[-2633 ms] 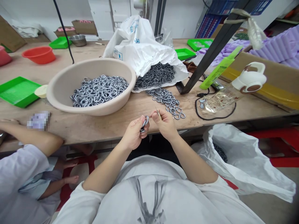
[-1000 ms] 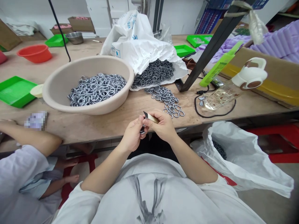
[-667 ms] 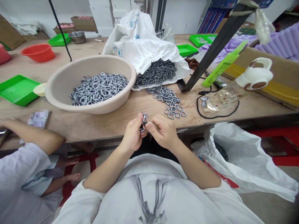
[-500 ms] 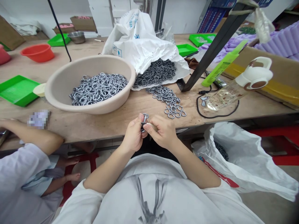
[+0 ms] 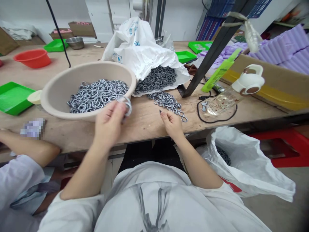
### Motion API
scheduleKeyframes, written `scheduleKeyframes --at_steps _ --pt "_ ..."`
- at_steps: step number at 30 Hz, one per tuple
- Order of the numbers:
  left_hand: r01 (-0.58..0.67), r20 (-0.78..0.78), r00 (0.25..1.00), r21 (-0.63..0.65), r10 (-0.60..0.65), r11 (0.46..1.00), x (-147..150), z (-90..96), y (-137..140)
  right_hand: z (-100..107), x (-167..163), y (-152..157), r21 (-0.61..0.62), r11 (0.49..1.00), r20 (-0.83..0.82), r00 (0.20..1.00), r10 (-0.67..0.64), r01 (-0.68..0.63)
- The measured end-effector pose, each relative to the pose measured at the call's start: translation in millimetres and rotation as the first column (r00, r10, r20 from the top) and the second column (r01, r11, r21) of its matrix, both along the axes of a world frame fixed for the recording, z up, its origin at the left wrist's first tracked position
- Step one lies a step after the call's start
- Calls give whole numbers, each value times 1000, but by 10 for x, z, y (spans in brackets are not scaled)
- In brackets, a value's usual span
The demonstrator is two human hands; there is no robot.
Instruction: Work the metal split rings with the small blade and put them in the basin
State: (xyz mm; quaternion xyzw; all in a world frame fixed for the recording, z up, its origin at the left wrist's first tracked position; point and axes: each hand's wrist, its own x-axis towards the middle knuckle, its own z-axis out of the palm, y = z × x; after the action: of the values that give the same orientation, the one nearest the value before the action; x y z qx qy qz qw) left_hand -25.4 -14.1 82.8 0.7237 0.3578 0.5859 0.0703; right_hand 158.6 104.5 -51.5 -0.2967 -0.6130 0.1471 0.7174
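Note:
My left hand (image 5: 109, 124) is raised at the near rim of the beige basin (image 5: 55, 96) and pinches a blurred metal ring (image 5: 126, 104). The basin holds a heap of grey metal rings (image 5: 96, 95). My right hand (image 5: 172, 122) rests closed over the table edge, gripping a small dark-tipped blade (image 5: 160, 111) that pokes up from the fingers. A loose row of rings (image 5: 167, 101) lies on the wooden table just beyond that hand, spilling from an open white bag (image 5: 145, 54).
Another person's arm and pale sleeve (image 5: 21, 154) sit at my left. Green trays (image 5: 11, 96), a red bowl (image 5: 32, 58), a water bottle (image 5: 231, 93), a black cable (image 5: 217, 119) and a slanted black post (image 5: 210, 51) stand around. A white sack (image 5: 241, 161) hangs below the table.
My hands have parted. The left hand has carried the ring up and left to the basin's rim; the right hand stays near the table edge with the blade.

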Motion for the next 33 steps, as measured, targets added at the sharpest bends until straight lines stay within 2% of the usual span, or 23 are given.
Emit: scheduleKeyframes --at_steps 1,2,3,4,5,6,7,8,10,11,12,13,14,15,16,17,19,21,23,24,26,28,33 --pt "-170 -124 973 184 195 968 -99 209 8 -23 -12 15 -4 1000 10 1000 -12 12" --pt "-376 -220 863 318 454 870 -197 407 25 -35 -22 26 -10 1000 24 999 -25 25" --pt "-567 -224 656 484 721 667 -287 581 51 -29 -28 37 -22 999 47 998 -42 43" --pt "-685 -329 429 489 841 541 -367 720 81 -1 -26 53 -42 997 80 994 -68 72" --pt "-746 -435 261 475 862 466 -432 818 111 52 -17 76 -67 992 123 987 -102 110" --pt "-780 -486 160 471 859 412 -478 872 137 130 2 111 -96 983 175 975 -135 154" --pt "-796 -530 122 453 839 402 -504 881 156 232 28 160 -122 972 234 957 -170 202" --pt "-790 -527 133 455 839 411 -508 849 164 352 63 225 -144 956 292 934 -204 254" --pt "-702 -443 271 517 855 490 -447 683 151 617 148 403 -150 918 394 874 -284 366" --pt "-612 -380 372 586 847 531 -385 563 139 746 194 510 -149 890 445 833 -329 431" --pt "-451 -380 493 658 783 603 -305 431 132 866 237 623 -162 848 498 784 -371 504" --pt "-304 -435 568 678 698 669 -214 295 140 970 274 736 -191 798 557 732 -391 572" --pt "-193 -541 583 632 606 751 -118 165 173 1057 303 844 -220 753 615 687 -387 620" --pt "-166 -661 541 523 520 836 -23 51 237 1127 321 941 -257 717 664 657 -356 648" --pt "-198 -745 479 424 464 884 65 -41 335 1182 329 1024 -279 696 702 635 -322 662" --pt "-254 -823 390 335 413 907 142 -108 467 1224 327 1091 -296 687 727 623 -290 664" --pt "-398 -900 261 228 348 889 248 -161 808 1278 304 1178 -310 695 738 625 -254 649" --pt "-491 -925 242 145 294 859 300 -133 1185 1309 272 1219 -314 713 729 641 -241 626" --pt "-521 -914 267 129 305 844 320 -70 1524 1322 246 1236 -307 727 732 641 -232 614" --pt "-519 -904 292 126 314 845 325 -37 1668 1321 236 1239 -287 741 745 627 -225 607" --pt "-462 -857 400 117 324 879 334 21 1897 1305 213 1232 -222 786 777 592 -215 577" --pt "-398 -829 466 115 309 910 340 66 2061 1268 186 1198 -149 838 800 562 -210 525" --pt "-275 -885 421 86 200 958 305 125 2181 1117 134 979 -24 910 816 534 -221 414"
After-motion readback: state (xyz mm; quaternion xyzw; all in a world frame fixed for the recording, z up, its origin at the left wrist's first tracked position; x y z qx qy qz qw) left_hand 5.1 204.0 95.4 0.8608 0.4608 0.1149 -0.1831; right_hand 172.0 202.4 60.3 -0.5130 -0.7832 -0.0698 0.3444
